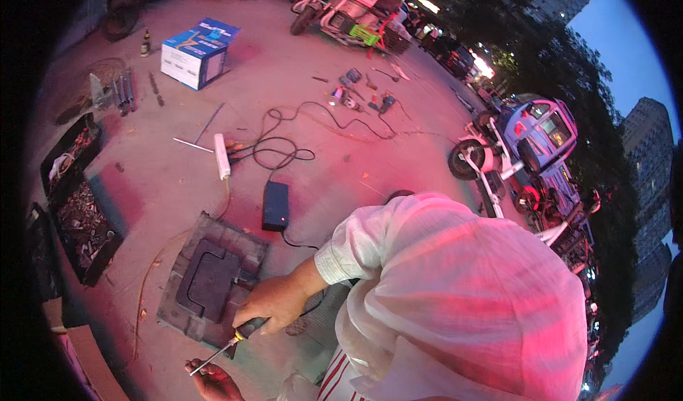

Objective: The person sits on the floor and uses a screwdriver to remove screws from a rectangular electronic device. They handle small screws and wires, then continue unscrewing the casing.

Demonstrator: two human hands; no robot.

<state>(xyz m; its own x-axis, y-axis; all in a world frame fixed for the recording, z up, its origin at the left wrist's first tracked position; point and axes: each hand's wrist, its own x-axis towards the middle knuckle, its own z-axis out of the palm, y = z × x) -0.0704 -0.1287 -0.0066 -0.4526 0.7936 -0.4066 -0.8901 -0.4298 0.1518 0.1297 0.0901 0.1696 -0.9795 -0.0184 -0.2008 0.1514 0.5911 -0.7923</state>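
Note:
My right hand (277,301) grips the black-and-yellow handle of a screwdriver (250,328), whose metal shaft slants down to the lower left. My left hand (213,383) is low in the view at the screwdriver's tip, fingers curled; whatever they may hold is too small to make out. Just above both hands a dark, dusty plastic panel (181,308) with a raised inner lid (210,276) lies flat on the pavement. A black charger (276,205) with a lit red light sits behind it, its cable running down under my right arm.
Open black toolboxes (85,223) stand left, cardboard (92,365) lower left. A power strip (221,156), looping cables (284,152), scattered power tools (352,95) and a blue-white box (192,63) lie farther back. Scooters (548,145) line the right; another vehicle (341,17) stands behind.

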